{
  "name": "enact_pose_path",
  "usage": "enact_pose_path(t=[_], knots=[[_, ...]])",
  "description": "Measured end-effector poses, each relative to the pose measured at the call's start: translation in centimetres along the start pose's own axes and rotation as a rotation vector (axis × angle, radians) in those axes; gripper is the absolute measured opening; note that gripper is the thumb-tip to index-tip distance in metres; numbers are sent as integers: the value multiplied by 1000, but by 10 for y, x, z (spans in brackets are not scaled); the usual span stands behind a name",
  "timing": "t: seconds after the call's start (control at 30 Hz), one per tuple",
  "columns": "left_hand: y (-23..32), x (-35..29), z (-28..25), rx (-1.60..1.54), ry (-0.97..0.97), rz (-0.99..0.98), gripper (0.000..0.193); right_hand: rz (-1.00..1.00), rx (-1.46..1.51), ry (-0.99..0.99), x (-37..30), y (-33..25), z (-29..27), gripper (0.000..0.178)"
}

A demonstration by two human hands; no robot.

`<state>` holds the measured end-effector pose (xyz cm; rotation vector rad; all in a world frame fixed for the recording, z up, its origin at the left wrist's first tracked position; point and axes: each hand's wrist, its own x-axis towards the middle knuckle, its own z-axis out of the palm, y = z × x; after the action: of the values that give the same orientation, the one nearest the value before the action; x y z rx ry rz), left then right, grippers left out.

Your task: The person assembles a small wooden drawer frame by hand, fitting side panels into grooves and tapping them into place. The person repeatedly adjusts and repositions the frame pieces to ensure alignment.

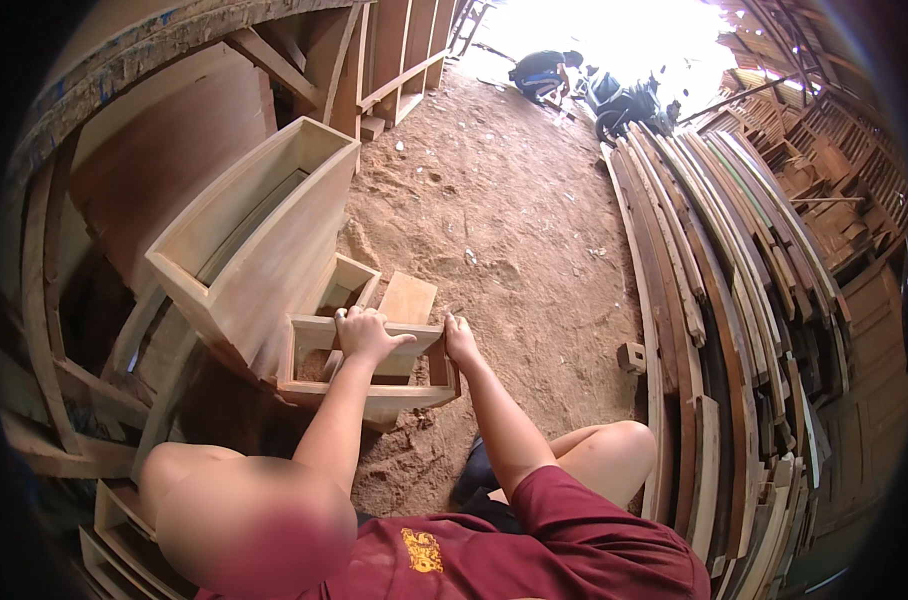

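Observation:
Low in front of my knees is a rectangular open wooden frame [414, 393], like a shallow drawer without a bottom, with a divider inside. My left hand [366, 336] is curled over its far rail, thumb stretched along the wood toward the right. At the frame's right end, my right hand [461, 342] grips the corner. Just beyond stands a smaller open wooden box [354, 270], partly hidden by the frame. A flat pale board [410, 297] lies beside that box. To the left, a tall open-topped wooden box [274, 240] leans at a slant, close to the frame's left end.
Long planks [694, 270] are stacked along the right. A small wooden block [631, 358] with a hole sits by them. Wooden cabinet frames [409, 60] line the left. Far off on the sandy floor [484, 200], a person [542, 75] crouches near a motorcycle [629, 105].

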<state>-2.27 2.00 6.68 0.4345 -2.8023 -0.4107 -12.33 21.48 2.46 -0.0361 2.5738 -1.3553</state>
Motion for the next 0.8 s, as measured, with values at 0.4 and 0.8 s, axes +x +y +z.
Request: enact_pose_path(t=[0.4, 0.8], knots=[[-16, -6, -9, 12, -9, -31, 71, 43, -44, -37, -44, 5, 11, 55], [-16, -8, -7, 11, 2, -7, 70, 46, -72, -59, -42, 16, 6, 58]])
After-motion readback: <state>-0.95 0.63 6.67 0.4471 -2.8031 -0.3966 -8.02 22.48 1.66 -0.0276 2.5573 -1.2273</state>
